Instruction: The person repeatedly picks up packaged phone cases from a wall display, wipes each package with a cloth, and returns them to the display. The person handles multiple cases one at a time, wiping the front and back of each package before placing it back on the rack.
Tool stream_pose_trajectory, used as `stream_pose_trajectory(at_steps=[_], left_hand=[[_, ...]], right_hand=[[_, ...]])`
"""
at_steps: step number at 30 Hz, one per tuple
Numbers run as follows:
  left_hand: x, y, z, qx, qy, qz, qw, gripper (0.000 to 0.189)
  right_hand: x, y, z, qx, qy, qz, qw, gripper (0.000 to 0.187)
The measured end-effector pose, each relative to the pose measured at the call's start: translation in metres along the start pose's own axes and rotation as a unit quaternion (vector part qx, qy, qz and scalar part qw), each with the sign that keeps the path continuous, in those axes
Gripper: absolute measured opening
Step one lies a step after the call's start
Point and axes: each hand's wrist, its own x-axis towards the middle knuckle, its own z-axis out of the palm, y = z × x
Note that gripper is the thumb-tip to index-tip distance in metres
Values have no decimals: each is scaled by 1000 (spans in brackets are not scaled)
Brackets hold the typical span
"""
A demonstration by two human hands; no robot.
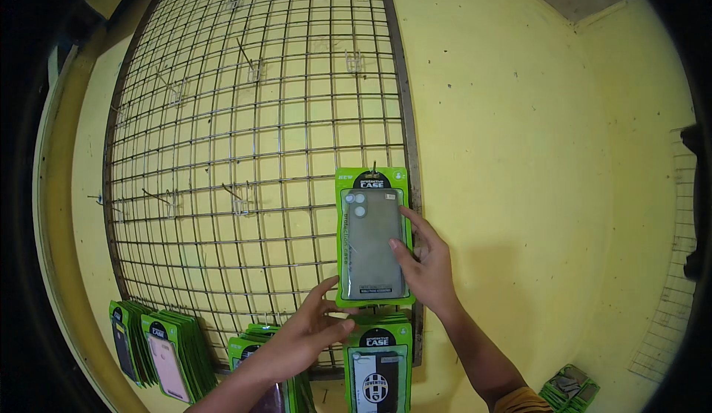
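Note:
A green pack with a grey translucent phone case (375, 246) hangs upright from a metal hook at the right side of a wire grid panel (281, 118). My right hand (431, 262) is at the pack's right edge, index finger behind or at the edge and thumb over its front. My left hand (306, 329) is at the lower left corner of the pack, fingers apart; whether it grips the pack is not plain. Just below hangs a stack of green packs, the front one holding a black and white phone case (378, 382).
More green phone case packs hang at the lower left (167, 354) and behind my left forearm. Bare hooks (239, 198) stick out from the grid. A pile of packs (570, 388) lies at the lower right. A yellow wall (500, 134) stands beside the panel.

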Motion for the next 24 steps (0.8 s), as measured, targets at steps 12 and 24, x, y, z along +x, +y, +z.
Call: stream_pose_trajectory(at_steps=[12, 24], left_hand=[[31, -16, -7, 92, 59, -51, 993, 72], [45, -33, -6, 167, 57, -53, 983, 76]], right_hand=[[3, 38, 5, -121, 20, -8, 992, 51], [-2, 36, -2, -212, 28, -51, 975, 53]])
